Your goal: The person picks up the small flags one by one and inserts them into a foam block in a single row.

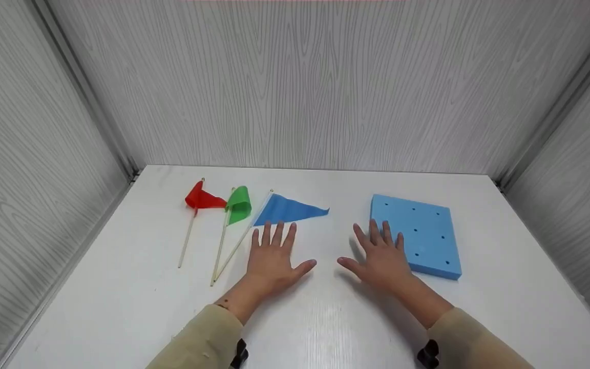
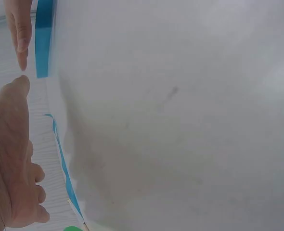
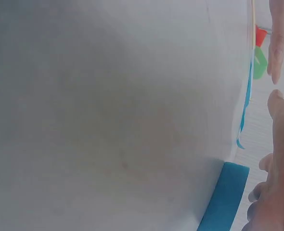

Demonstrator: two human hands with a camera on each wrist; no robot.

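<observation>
My left hand is spread palm down over the table, fingers straight, with nothing in its grasp. Just beyond its fingertips lies a blue triangular flag on a thin stick. Left of that are a green flag, its cloth curled over, and a red flag, also on sticks. The lower ends of the green and blue flags' sticks come together. My right hand, likewise spread and holding nothing, hovers at the left edge of a square blue block with several small holes in its top.
A white table bears everything. Grey wood-grained panels stand at the back, on the left and on the right.
</observation>
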